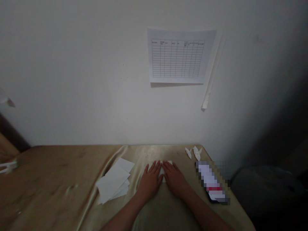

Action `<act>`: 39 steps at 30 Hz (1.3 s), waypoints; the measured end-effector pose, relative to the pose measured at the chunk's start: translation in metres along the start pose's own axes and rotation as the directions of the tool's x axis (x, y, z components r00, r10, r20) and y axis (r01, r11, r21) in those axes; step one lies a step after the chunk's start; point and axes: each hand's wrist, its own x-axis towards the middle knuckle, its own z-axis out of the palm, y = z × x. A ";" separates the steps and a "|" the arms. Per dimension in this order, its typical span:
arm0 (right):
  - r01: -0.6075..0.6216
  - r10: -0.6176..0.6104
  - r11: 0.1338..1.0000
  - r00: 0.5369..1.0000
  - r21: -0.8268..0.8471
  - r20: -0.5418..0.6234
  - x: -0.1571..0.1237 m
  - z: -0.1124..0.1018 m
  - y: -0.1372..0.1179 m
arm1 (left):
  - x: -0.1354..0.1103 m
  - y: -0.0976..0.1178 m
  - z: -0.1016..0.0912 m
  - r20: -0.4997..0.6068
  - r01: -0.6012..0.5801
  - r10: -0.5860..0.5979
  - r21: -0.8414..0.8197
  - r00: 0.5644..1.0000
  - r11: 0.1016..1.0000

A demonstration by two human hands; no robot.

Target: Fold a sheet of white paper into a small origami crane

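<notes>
My left hand (150, 179) and my right hand (174, 178) lie flat side by side on a small white piece of paper (162, 171) on the tan cloth-covered table (60, 179). Fingers of both hands are stretched out and press the paper down; only a sliver of it shows between them. A loose stack of white paper sheets (115, 184) lies just left of my left hand. Small folded white paper figures (194, 152) sit at the far right corner of the table.
A phone (213, 184) with a blurred screen lies right of my right hand near the table's right edge. A printed grid sheet (178, 57) hangs on the white wall. A dark seat (267, 192) stands to the right of the table.
</notes>
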 end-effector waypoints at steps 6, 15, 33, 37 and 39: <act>-0.107 0.108 0.994 0.994 -0.032 0.025 -0.006 -0.005 0.003 | -0.003 -0.005 -0.002 0.011 0.066 -0.067 0.023 0.998 0.998; -0.230 0.229 0.972 0.973 -0.052 -0.025 -0.013 -0.012 0.021 | -0.006 -0.009 -0.009 -0.003 0.187 -0.187 0.029 0.982 0.982; -0.077 0.076 0.996 0.996 -0.035 -0.043 -0.007 0.000 0.004 | -0.003 -0.009 -0.006 0.006 -0.116 0.116 0.012 0.993 0.993; -0.114 0.114 0.993 0.993 -0.032 0.006 -0.009 -0.007 -0.001 | -0.003 -0.009 -0.009 0.063 -0.034 0.034 0.002 0.997 0.999; -0.144 0.145 0.989 0.989 -0.032 0.017 -0.010 -0.010 0.000 | -0.003 -0.012 -0.011 0.081 0.002 -0.002 0.001 0.997 1.000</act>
